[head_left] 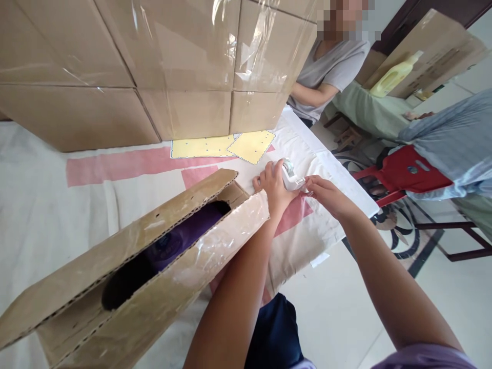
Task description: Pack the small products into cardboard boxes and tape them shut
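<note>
Room: the floor [323, 312] is pale and shiny, with a dark decorated pattern [397, 225] at the right.
Counter: the counter [353, 189] is white at its edge, and a creamy cloth [84, 230] with pink bands [115, 166] covers most of it.
Stack at the back: brown cardboard boxes [192, 46] stand side by side and one above another, wrapped with shiny clear film.
Sheets: two yellow sheets [203, 146] with small dots lie at the foot of the stack, one partly overlapping the other.
Tape dispenser: the white tape dispenser [295, 181] is above the near right part of the counter, between the two hands; a roll of tape [288, 166] sits in it.
Left hand: the left hand [273, 184] grips the dispenser, with its fingers spread toward the cloth.
Right hand: the right hand [322, 193] has its fingertips drawn together at the dispenser's end; whether they pinch the tape, I cannot tell.
Open carton: a slanted cardboard carton [215, 251] is beside the left forearm, and something purple [188, 230] shows through its opening.
Other people: one person in a grey shirt [346, 61] is behind the counter; another, in a blue shirt [457, 133], sits on a red chair [418, 169].
Far table: a yellow bottle [394, 77] stands tilted in view on a green cloth [374, 110].
</note>
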Motion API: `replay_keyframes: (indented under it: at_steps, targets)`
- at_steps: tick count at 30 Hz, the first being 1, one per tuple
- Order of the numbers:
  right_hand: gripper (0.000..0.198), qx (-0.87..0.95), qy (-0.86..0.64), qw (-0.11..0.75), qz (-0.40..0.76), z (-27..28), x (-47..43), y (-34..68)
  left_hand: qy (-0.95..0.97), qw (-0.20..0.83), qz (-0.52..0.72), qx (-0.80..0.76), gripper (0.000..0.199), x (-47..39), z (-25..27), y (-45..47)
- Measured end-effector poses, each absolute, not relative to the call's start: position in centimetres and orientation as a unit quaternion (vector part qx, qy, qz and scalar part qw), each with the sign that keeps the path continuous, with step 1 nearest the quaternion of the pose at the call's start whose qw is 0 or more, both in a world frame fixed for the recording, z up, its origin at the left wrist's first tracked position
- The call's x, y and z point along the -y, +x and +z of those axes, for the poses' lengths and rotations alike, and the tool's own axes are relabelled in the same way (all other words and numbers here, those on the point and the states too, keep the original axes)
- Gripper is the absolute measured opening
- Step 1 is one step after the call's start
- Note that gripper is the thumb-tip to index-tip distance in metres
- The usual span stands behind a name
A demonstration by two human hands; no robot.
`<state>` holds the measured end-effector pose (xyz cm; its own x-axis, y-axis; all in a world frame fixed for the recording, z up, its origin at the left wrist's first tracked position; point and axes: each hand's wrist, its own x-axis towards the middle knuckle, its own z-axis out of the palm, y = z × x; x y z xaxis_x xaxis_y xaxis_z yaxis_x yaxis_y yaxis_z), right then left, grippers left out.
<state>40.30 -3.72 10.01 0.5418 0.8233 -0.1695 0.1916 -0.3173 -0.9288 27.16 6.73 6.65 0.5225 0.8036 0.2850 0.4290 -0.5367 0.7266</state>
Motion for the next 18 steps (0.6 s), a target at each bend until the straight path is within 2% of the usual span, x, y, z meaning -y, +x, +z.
replay_keyframes:
  at_steps: [6, 12, 18]
  targets:
    - [0.029, 0.373, -0.732, 0.507, 0.259, 6.7, 3.9, 40.0, 0.827, 0.289, 0.296, -0.381, 0.072, -6.9, 6.9, 27.1]
    - [0.025, 0.405, -0.75, 0.484, 0.198, 5.9, 3.8, 39.6, 0.827, 0.296, 0.313, -0.362, 0.075, -7.3, 6.4, 27.0]
    - [0.022, 0.387, -0.727, 0.534, 0.191, 5.7, 4.4, 38.8, 0.821, 0.331, 0.318, -0.341, 0.09, -7.8, 5.9, 27.2]
